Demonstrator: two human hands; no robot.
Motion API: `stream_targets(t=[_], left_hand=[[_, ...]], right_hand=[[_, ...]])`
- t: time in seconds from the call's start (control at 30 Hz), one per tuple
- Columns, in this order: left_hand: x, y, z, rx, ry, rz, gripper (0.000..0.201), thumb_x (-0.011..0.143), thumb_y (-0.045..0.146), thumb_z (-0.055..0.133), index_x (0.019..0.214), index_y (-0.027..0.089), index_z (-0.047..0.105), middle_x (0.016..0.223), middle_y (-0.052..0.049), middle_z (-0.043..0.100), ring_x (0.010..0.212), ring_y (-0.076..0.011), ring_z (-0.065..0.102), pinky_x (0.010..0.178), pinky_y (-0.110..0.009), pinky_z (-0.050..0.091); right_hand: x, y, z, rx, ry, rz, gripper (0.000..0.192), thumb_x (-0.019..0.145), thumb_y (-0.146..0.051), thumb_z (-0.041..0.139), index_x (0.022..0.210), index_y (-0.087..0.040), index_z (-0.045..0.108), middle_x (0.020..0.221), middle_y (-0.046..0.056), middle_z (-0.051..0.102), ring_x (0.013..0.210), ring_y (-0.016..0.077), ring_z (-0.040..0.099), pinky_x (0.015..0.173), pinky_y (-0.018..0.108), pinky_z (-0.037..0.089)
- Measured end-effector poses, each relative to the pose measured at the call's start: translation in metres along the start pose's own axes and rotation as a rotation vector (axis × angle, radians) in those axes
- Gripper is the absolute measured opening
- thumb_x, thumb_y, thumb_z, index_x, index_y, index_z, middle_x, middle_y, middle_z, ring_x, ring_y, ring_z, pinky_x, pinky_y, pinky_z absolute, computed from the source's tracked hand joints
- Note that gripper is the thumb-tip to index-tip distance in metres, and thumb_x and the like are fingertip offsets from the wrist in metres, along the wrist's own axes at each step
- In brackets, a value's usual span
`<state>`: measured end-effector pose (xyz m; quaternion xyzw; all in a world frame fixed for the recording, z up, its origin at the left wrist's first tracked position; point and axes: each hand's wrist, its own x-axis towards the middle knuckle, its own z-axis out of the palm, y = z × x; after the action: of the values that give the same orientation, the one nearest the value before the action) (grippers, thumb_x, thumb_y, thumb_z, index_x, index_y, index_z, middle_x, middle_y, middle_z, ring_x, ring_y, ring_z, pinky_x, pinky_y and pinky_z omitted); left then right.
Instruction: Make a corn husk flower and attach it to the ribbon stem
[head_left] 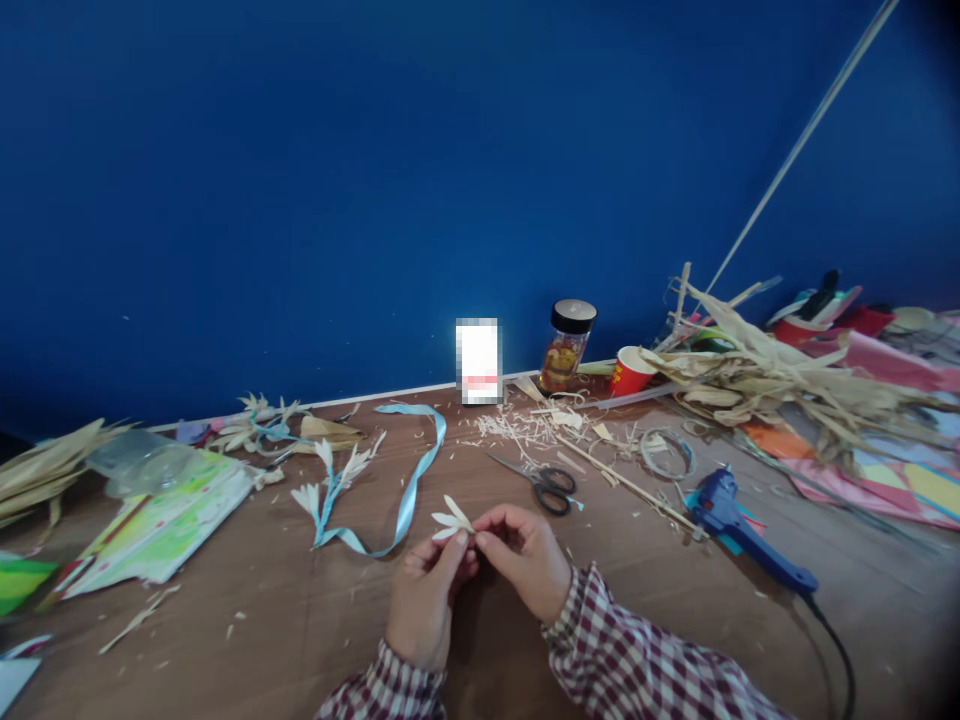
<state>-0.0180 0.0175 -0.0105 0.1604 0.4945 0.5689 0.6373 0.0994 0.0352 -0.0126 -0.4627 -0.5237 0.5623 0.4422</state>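
Between my fingertips is a small pale flower of corn husk petals (pixel 451 520), its petals fanned to the left. My left hand (pixel 426 598) pinches its base from below. From the right, my right hand (pixel 529 560) closes thumb and forefinger on the same base; the end inside the fingers is hidden. Just beyond my right hand lie black-handled scissors (pixel 553 490), blades partly spread. Left of my hands is a blue-wrapped stem with pale husk flowers (pixel 328 495), and a light blue ribbon (pixel 409 500) curls away from it.
A blue glue gun (pixel 739 525) with a black cord lies at right. Husk scraps (pixel 517 432) litter the table behind the scissors. A lidded jar (pixel 568 350), a red paper cup (pixel 631 372) and a husk pile (pixel 780 375) stand along the back. A painted sheet (pixel 180 520) lies left.
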Motion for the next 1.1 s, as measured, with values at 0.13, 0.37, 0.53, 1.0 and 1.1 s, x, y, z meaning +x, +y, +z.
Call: stream_targets(t=[0.13,0.37,0.53,1.0,1.1], left_hand=[[0.0005,0.0,0.0001,-0.016,0.001,-0.01,0.019,0.053,0.024,0.076,0.065,0.012,0.069,0.056,0.0,0.066,0.051,-0.0065,0.058,0.053,-0.015,0.049],[-0.0003,0.0018,-0.0002,-0.029,-0.004,-0.012,0.018,0.053,0.024,0.076,0.064,0.012,0.068,0.056,0.0,0.065,0.051,-0.0063,0.057,0.053,-0.015,0.049],[0.0004,0.0005,-0.0022,0.02,0.001,0.003,0.017,0.057,0.026,0.074,0.066,0.013,0.068,0.058,0.0,0.065,0.052,-0.0071,0.057,0.053,-0.016,0.048],[0.0015,-0.0059,-0.0072,0.209,-0.1,0.123,0.017,0.065,0.028,0.068,0.074,0.014,0.068,0.064,-0.001,0.063,0.06,-0.01,0.054,0.058,-0.021,0.046],[0.0023,-0.0076,-0.0088,0.248,-0.131,0.157,0.016,0.067,0.028,0.066,0.076,0.015,0.068,0.065,-0.001,0.062,0.061,-0.0108,0.054,0.059,-0.021,0.046]], right_hand=[[-0.0008,-0.0046,-0.0023,-0.08,-0.009,-0.027,0.011,0.075,-0.021,0.055,0.078,-0.014,0.063,0.066,0.002,0.061,0.057,0.0106,0.051,0.053,0.021,0.039],[-0.0027,-0.0072,-0.0015,-0.127,0.012,-0.095,0.011,0.075,-0.021,0.055,0.082,-0.015,0.062,0.072,0.002,0.059,0.063,0.0118,0.053,0.056,0.022,0.041],[0.0006,-0.0036,-0.001,0.086,-0.034,0.034,0.012,0.075,-0.024,0.056,0.08,-0.014,0.055,0.065,-0.001,0.055,0.056,0.0081,0.048,0.051,0.019,0.038],[0.0009,-0.0071,-0.004,0.179,-0.079,0.121,0.019,0.07,-0.03,0.061,0.074,-0.014,0.053,0.058,-0.004,0.049,0.049,0.0064,0.042,0.043,0.017,0.033],[0.0013,-0.0083,-0.0044,0.195,-0.078,0.133,0.02,0.069,-0.031,0.061,0.072,-0.014,0.052,0.057,-0.005,0.048,0.048,0.0063,0.042,0.043,0.017,0.033]])
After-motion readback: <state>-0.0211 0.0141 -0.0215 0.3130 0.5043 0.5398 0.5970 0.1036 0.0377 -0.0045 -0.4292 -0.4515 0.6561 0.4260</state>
